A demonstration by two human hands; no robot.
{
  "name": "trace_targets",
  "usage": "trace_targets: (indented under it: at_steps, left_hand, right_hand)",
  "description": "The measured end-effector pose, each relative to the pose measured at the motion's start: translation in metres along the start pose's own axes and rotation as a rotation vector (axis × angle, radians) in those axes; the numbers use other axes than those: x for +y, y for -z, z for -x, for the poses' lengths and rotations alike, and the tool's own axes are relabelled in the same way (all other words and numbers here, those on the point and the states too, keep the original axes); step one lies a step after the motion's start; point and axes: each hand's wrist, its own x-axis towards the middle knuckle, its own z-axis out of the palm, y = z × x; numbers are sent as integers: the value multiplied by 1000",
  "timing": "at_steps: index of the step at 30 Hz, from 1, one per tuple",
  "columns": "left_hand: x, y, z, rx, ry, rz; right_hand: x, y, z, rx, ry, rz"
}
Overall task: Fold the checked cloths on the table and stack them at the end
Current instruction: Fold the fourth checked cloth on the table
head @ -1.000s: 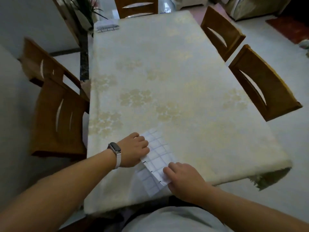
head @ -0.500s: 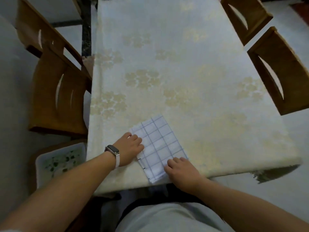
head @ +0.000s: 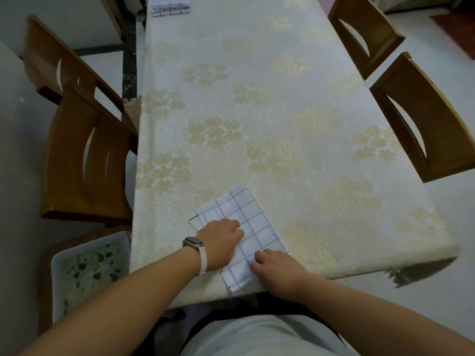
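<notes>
A folded white cloth with thin blue checks [head: 246, 217] lies slanted at the near edge of the table [head: 257, 111]. My left hand [head: 222, 241], with a watch on its wrist, presses flat on the cloth's left half, fingers together. Resting on the cloth's near corner is my right hand [head: 277, 269], fingers curled down on the fabric. A stack of folded checked cloths [head: 169, 5] sits at the far left end of the table, partly cut off by the frame's top.
The table wears a cream cloth with gold flowers. Two wooden chairs [head: 84, 140] stand along the left side and two more [head: 421, 119] along the right. A white tray with a leaf pattern [head: 87, 268] rests on a seat at the near left.
The view has tilted down and nearer. My left hand slid right onto the cloth, which now lies flatter. My right hand stays on its near corner.
</notes>
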Motion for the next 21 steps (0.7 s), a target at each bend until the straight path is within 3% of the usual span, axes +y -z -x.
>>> trace_targets:
  at_steps: [6,14,21]
  left_hand:
    - [12,6,-32,-43,-30,9]
    - [-5,8,-53,-181,10,-31]
    - [-18,4,-65,-193,-34,-51]
  right_hand:
    - [1,5,4,47,-17,-88]
    - [32,13,-2,210,-225,-33]
    - [47,13,-8,178,-114,-90]
